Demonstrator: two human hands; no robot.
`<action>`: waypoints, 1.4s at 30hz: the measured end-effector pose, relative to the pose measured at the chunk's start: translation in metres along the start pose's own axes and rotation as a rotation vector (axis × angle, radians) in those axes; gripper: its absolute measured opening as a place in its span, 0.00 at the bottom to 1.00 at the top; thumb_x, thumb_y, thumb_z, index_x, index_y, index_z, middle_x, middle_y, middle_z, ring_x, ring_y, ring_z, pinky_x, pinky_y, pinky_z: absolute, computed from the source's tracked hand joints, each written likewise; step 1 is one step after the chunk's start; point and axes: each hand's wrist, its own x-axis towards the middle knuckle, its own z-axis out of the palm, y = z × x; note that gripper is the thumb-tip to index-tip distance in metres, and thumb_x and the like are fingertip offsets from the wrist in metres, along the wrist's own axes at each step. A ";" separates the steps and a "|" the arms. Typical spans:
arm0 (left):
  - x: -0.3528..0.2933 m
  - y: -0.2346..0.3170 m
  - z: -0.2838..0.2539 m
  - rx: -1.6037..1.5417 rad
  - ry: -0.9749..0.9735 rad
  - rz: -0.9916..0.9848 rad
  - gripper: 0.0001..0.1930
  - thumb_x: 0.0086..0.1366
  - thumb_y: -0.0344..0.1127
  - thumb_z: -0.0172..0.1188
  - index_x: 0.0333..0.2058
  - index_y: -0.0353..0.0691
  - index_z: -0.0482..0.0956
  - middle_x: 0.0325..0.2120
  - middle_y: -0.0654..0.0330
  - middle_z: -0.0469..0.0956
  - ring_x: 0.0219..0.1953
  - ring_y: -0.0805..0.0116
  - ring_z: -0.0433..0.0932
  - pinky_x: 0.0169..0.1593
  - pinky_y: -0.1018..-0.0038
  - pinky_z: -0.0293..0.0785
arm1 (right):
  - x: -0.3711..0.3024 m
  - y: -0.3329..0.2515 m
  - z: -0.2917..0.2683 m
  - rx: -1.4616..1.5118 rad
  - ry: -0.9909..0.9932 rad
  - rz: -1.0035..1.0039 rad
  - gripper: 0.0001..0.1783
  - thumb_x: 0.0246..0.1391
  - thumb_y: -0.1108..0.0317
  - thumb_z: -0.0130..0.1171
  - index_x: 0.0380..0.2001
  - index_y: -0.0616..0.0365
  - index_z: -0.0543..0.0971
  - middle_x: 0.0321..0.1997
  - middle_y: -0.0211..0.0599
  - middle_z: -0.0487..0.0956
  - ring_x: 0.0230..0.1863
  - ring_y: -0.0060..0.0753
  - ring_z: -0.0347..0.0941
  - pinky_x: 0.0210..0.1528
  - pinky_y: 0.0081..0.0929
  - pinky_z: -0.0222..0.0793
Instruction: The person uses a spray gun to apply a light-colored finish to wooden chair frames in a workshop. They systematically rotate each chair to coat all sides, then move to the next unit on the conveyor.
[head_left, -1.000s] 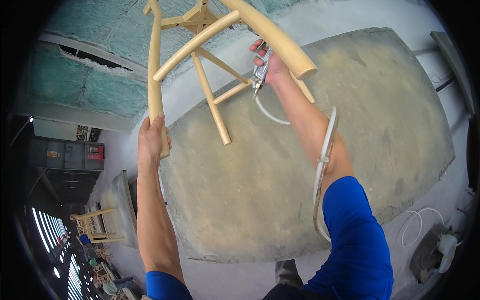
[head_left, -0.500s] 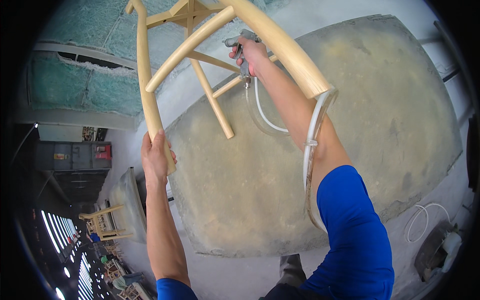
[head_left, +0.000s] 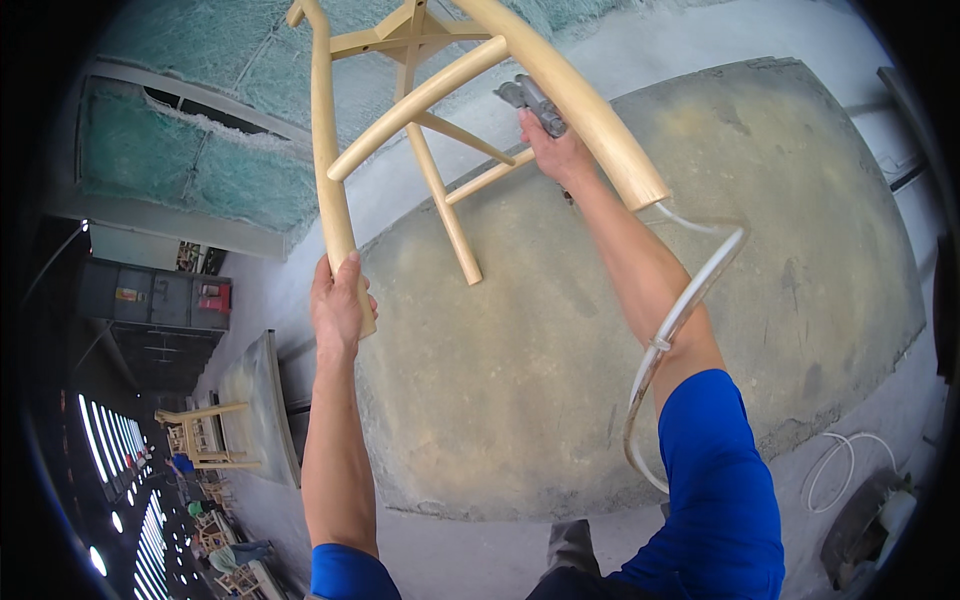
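A pale wooden chair frame [head_left: 425, 100] is tilted up in front of me, with its legs and crossbars showing and its top cut off by the view's edge. My left hand [head_left: 338, 305] is closed round the end of one leg. On the other side, my right hand [head_left: 556, 158] grips a grey metal spray gun [head_left: 540, 104], which sits beside a thick leg and partly behind it. Clear and white hoses [head_left: 697, 284], tied together, loop over my right forearm. The gun's trigger is hidden.
Below the frame lies a broad, stained grey turntable-like board [head_left: 470, 400]. Teal, wet-looking panels [head_left: 140, 150] stand at the far left. Another wooden chair [head_left: 200, 435] is by a second board at left. A coiled white hose [head_left: 835, 470] lies at lower right.
My right hand and the spray gun have moved right and nearer, and the gun has turned. The hoses have swung to the right. The whole view has shifted slightly; my left hand keeps its hold.
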 end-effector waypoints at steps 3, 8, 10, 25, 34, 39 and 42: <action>-0.003 0.002 0.001 0.021 0.004 -0.001 0.18 0.75 0.49 0.55 0.46 0.38 0.72 0.26 0.62 0.71 0.18 0.74 0.71 0.21 0.73 0.70 | -0.006 -0.012 -0.010 0.118 0.042 0.082 0.13 0.69 0.56 0.57 0.43 0.54 0.78 0.34 0.29 0.80 0.35 0.20 0.77 0.24 0.22 0.68; -0.006 0.004 0.003 0.031 0.009 0.020 0.19 0.74 0.48 0.56 0.46 0.35 0.73 0.25 0.62 0.71 0.18 0.73 0.71 0.21 0.73 0.70 | -0.006 -0.026 -0.019 0.508 -0.042 0.196 0.17 0.70 0.51 0.55 0.43 0.53 0.79 0.36 0.30 0.79 0.38 0.19 0.76 0.23 0.21 0.67; -0.007 0.003 0.004 0.040 0.019 0.018 0.18 0.73 0.48 0.56 0.45 0.35 0.73 0.24 0.62 0.70 0.18 0.73 0.71 0.21 0.72 0.70 | -0.011 -0.024 -0.023 0.337 0.047 0.233 0.18 0.70 0.49 0.54 0.43 0.53 0.79 0.35 0.29 0.79 0.36 0.19 0.76 0.23 0.21 0.67; 0.033 0.004 -0.008 0.082 -0.033 0.065 0.23 0.76 0.53 0.52 0.47 0.34 0.74 0.27 0.60 0.73 0.19 0.71 0.73 0.22 0.71 0.72 | -0.195 -0.076 -0.072 -0.031 0.312 0.723 0.19 0.69 0.64 0.57 0.61 0.53 0.74 0.32 0.30 0.79 0.30 0.21 0.77 0.19 0.22 0.66; 0.051 0.011 -0.007 -0.001 -0.055 0.023 0.34 0.80 0.60 0.34 0.46 0.29 0.74 0.27 0.54 0.76 0.19 0.65 0.77 0.24 0.65 0.76 | -0.246 -0.154 -0.053 0.722 0.231 0.340 0.27 0.69 0.62 0.57 0.69 0.51 0.68 0.34 0.34 0.80 0.36 0.26 0.79 0.18 0.19 0.64; 0.044 0.009 -0.007 -0.020 -0.046 0.020 0.35 0.80 0.61 0.31 0.47 0.30 0.73 0.27 0.53 0.77 0.20 0.64 0.78 0.24 0.65 0.76 | -0.222 -0.140 -0.074 -0.138 0.196 0.266 0.28 0.67 0.61 0.57 0.69 0.52 0.69 0.40 0.42 0.84 0.39 0.35 0.82 0.31 0.30 0.76; 0.037 0.007 -0.006 -0.004 -0.047 0.026 0.34 0.80 0.60 0.31 0.48 0.30 0.74 0.28 0.53 0.77 0.21 0.63 0.78 0.25 0.65 0.77 | -0.188 -0.105 -0.077 -0.635 0.147 0.219 0.31 0.65 0.62 0.60 0.70 0.41 0.70 0.42 0.44 0.85 0.41 0.40 0.82 0.45 0.36 0.77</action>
